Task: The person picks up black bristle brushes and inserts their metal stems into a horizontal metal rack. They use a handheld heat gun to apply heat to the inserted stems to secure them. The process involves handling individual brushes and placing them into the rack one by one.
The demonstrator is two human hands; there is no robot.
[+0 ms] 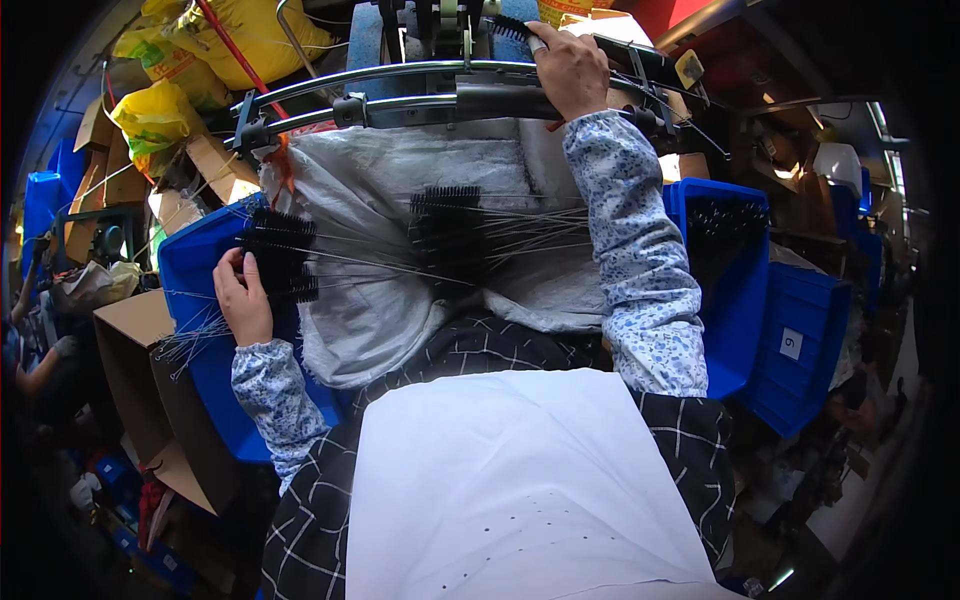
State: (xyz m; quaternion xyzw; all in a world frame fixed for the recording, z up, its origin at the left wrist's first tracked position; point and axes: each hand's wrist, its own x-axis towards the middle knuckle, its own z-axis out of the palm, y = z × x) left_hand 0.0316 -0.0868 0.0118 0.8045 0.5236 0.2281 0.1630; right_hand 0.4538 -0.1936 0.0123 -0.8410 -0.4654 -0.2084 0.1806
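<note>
Far over on the left, a brown cardboard box (140,325) stands open next to a blue bin (215,400). Yellow bags (158,125) sit up above them. Thin wires (195,342) poke out over the left side of the bin. The left hand (242,298) is by the bin, with its fingers bent and right up against a bunch of black brushes (285,228). I cannot tell if the fingers are closed on any of them. Next comes a wrinkly white cloth (365,335), spread out in front of the person. A big pile of black brushes (445,225) lies on its middle, and long thin wires stretch out to the right. Shiny bent bars (410,69) run across above the cloth. Near the top, one small black brush (508,27) is just beside the fingers of the right hand (573,70). That hand is bent over, and I cannot tell if it grips the brush. Farther right, another blue bin (735,300) has more black brushes (728,218) in it, and a blue crate (815,340) is beside it.
</note>
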